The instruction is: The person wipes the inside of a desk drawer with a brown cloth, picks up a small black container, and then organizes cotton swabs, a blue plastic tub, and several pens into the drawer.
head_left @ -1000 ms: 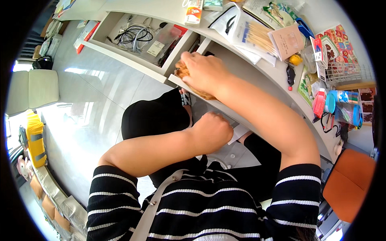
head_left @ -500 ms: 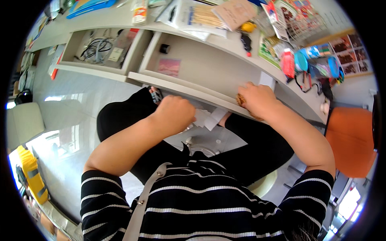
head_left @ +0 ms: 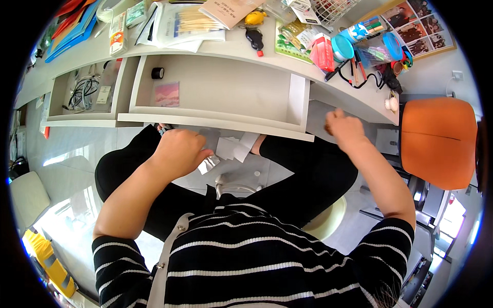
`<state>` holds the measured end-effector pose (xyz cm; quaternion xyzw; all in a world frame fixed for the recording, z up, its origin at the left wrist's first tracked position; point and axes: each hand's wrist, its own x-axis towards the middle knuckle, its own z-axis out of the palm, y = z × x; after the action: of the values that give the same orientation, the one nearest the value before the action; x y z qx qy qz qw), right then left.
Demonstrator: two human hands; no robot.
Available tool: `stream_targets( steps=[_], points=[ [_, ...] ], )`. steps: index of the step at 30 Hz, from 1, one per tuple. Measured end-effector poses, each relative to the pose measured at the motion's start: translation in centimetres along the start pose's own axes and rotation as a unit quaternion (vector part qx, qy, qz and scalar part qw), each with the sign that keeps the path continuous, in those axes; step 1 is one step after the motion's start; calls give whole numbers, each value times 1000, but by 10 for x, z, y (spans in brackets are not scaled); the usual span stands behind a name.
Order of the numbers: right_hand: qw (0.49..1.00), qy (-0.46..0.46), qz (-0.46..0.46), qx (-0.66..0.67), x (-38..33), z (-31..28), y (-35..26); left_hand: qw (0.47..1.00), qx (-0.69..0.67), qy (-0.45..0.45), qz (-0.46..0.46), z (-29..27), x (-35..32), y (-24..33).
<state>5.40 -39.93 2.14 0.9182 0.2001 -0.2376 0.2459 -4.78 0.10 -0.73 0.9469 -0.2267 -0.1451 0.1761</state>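
Note:
My left hand (head_left: 179, 149) is closed just under the drawer's front edge, its thumb toward the middle. The back of the hand hides whatever its fingers may hold. My right hand (head_left: 345, 129) hovers past the drawer's right end, over my knee, fingers curled around a small brown thing (head_left: 328, 128) too blurred to name. The middle drawer (head_left: 215, 122) stands pulled out, holding a small black roll (head_left: 157, 73) and a pink picture card (head_left: 167, 95). Beyond my left thumb is a crumpled silvery-white scrap (head_left: 208, 165); whether the hand touches it I cannot tell.
To the left, another open drawer (head_left: 84, 123) holds coiled cables (head_left: 82, 93). On the desk lie a bag of wooden sticks (head_left: 197, 23), a yellow toy (head_left: 255, 17) and a red-and-white box (head_left: 322, 53). An orange chair (head_left: 436, 143) stands right; a pale bin (head_left: 328, 220) sits below my leg.
My right hand has left the drawer's front right corner and moved right, past its end, with the brown thing. My left hand stays closed near the front edge. The view has turned right.

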Motion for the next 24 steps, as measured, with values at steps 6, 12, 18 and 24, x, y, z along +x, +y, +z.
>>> stream_targets(
  steps=[6,12,18,24],
  points=[
    [977,157,-87,115,-4,-28,18,998,-21,0,54,1,8,7],
    [962,151,-207,97,25,5,13,995,-30,-1,97,5,17,7],
    [946,248,-84,193,35,10,10,988,-80,47,124,1,14,5],
    [986,105,-72,103,48,56,29,951,-218,113,190,-12,8,1]
  ],
)
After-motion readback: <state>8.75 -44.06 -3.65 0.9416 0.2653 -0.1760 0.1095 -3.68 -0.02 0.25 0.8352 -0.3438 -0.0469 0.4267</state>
